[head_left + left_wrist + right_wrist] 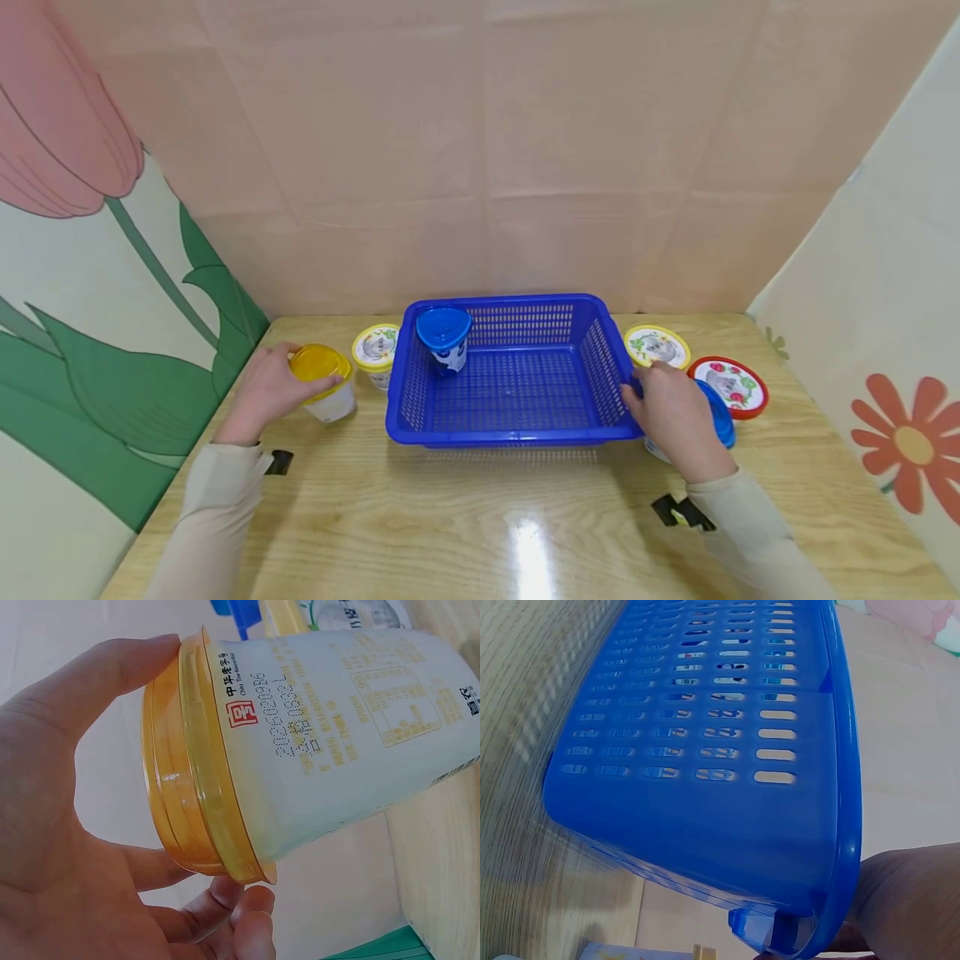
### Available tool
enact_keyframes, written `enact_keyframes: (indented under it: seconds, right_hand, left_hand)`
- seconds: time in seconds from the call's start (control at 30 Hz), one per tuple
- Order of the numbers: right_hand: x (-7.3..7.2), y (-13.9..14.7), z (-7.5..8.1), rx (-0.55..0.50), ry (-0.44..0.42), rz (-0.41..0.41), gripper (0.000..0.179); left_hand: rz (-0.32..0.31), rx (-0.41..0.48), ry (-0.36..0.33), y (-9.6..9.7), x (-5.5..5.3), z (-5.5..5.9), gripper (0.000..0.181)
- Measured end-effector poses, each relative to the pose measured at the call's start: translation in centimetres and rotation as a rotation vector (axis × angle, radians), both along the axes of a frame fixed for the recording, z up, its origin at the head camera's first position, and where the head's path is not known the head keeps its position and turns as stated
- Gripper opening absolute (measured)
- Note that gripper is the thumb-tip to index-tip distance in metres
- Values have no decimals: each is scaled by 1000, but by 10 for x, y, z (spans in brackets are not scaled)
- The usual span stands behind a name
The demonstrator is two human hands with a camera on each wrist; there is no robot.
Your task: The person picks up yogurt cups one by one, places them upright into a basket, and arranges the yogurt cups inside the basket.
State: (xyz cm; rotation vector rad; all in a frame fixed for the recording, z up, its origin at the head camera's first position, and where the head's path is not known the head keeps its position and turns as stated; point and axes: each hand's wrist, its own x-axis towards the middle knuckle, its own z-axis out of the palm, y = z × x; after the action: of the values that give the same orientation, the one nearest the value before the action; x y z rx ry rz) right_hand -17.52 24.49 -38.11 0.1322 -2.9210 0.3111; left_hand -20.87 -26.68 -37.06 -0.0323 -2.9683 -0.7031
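We set our clock on the middle of the blue basket point(513, 437), twelve at the far side. At nine o'clock, outside it, the left hand point(273, 383) grips the clear-yellow-lidded cup point(331, 405), thumb on one side of the lid and fingers on the other. We take it that the lid is chosen because it is the widest part and gives a ledge; whether the base touches the table point(375, 517) we cannot tell. Just beside, toward ten, stands the left yellow-rimmed tub point(377, 345). Inside the basket, at ten o'clock, sits the left blue-lidded cup point(444, 327), tucked near the corner, which we judge leaves room beside it. At three o'clock the right hand point(675, 421) grips the basket's rim, probably to steady it, since the lip offers an easy hold. Outside the basket, between two and three, is the right yellow-rimmed tub point(657, 343). Between three and four, the right blue-lidded cup point(722, 415) is partly hidden by the right hand, and the red-rimmed tub point(733, 387) lies just beyond it, at three.

We count one basket, one clear-yellow-lidded cup, two yellow-rimmed tubs, two blue-lidded cups and one red-rimmed tub: six containers, only one of them in the basket.
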Motion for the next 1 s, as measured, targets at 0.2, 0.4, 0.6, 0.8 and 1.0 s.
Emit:
enact_keyframes:
  seconds: [0.2,0.4,0.6,0.8,1.0]
  right_hand:
    - [0,0,-1,0,-9,-2,31]
    - [0,1,-1,9,-1,3,30]
    - [0,1,-1,3,-3,4,29]
    - [0,-1,0,1,-15,-5,29]
    - [0,-1,0,9,-7,-6,30]
  left_hand:
    - [7,11,-17,4,2,3,98]
    - [-4,-4,5,7,4,6,97]
    - [-5,5,1,11,5,11,97]
    - [-14,-1,12,12,6,14,97]
    - [-25,-8,47,14,8,18,95]
